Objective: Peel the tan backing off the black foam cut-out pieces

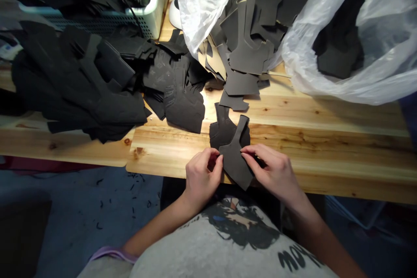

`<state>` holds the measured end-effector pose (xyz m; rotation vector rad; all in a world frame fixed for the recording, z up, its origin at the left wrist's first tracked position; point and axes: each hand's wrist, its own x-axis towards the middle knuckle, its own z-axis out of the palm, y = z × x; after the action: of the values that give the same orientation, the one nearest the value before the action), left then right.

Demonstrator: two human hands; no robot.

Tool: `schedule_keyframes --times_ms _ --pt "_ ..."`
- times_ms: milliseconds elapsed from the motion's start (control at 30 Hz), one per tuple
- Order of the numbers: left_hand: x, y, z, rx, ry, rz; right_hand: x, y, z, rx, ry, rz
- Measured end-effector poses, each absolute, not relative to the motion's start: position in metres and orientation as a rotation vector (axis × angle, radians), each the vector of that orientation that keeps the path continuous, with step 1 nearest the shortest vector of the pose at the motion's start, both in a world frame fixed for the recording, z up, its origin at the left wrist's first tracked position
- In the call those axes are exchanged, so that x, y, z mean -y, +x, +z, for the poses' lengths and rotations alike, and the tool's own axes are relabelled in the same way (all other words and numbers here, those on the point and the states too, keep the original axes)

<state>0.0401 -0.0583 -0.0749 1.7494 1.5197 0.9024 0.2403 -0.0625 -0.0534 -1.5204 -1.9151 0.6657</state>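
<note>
A flat black cut-out piece [237, 160] with a narrow upper arm lies between my hands near the table's front edge. My left hand [203, 176] pinches its left side between thumb and fingers. On the right side, my right hand [272, 167] grips the edge in the same way. Another black piece [222, 127], with a textured face, rests on the wood just behind and partly under the held one. The lower tip of the held piece reaches over the front edge.
Black pieces are heaped at the left [87, 82] and centre [182, 95], with more plain ones [249, 52] behind. A pale green basket [153, 17] stands at the back left. Plastic bags [208, 0] hang at the back, one open at the right [325, 82]. The wooden table [342, 156] ends before my body.
</note>
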Motion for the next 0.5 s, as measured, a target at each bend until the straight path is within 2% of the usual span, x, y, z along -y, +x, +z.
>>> schedule_keyframes --times_ms 500 --pt "0.0551 0.0398 -0.0753 -1.523 1.779 0.867 0.0626 0.2385 -0.0581 1.929 -1.519 0.648"
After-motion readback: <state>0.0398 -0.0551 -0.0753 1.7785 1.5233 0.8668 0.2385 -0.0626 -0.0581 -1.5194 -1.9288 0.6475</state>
